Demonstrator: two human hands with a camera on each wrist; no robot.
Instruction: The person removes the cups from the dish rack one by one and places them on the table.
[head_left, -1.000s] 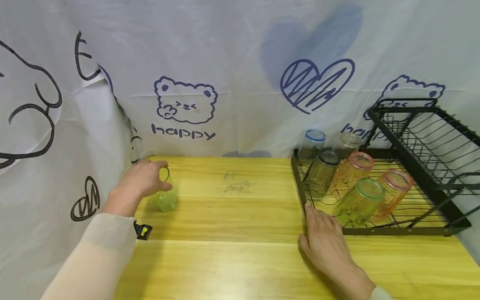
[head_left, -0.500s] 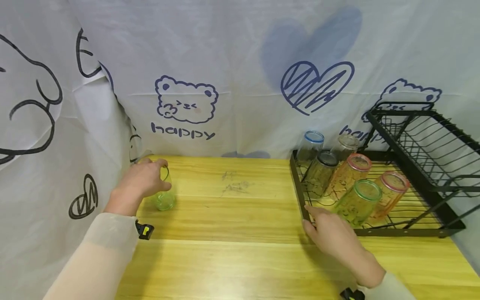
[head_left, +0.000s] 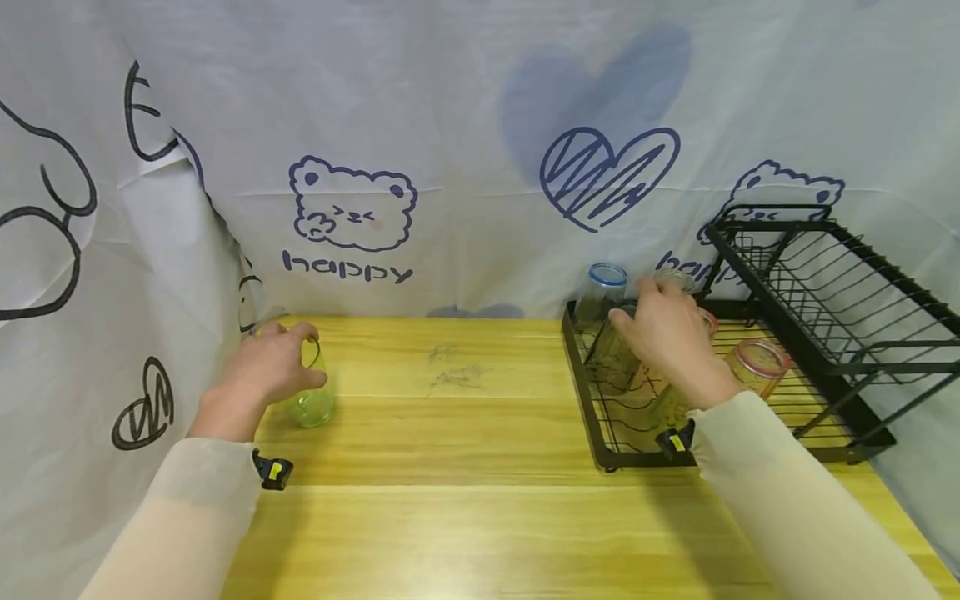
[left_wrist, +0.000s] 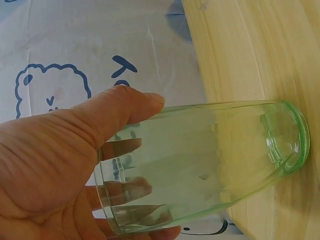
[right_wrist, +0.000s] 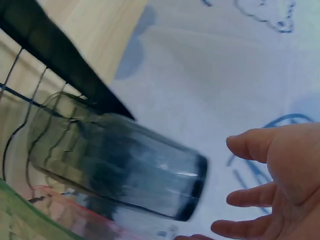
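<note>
- Our left hand [head_left: 266, 371] grips the green glass [head_left: 311, 392] near its rim; in the left wrist view the thumb [left_wrist: 107, 117] lies across one side of it and the fingers [left_wrist: 125, 192] show through the glass on the other.
- The green glass stands on the bench [head_left: 465, 500] near its far left corner, close to the cloth backdrop [head_left: 450, 125], with its base on the wood.
- Our right hand [head_left: 667, 342] hovers over the tilted glasses in the black rack [head_left: 600, 433], fingers spread and only slightly bent.
- In the right wrist view the palm and fingers [right_wrist: 250, 145] are open beside the rim of the dark glass [right_wrist: 115, 160], with a gap between them; it holds nothing that we can see.
- The dark glass leans in the rack's near left part; the blue glass [head_left: 600, 287] stands behind it, and a pink glass [head_left: 757, 367] leans to the right of the hand.
- The rack sits at the bench's right end, well apart from the green glass.
- Since half a second ago the right hand has left the rack's front left corner and risen over the glasses, now covering the green and pink ones that showed there.
- The left hand keeps the same hold on the green glass, which has not shifted on the bench.
</note>
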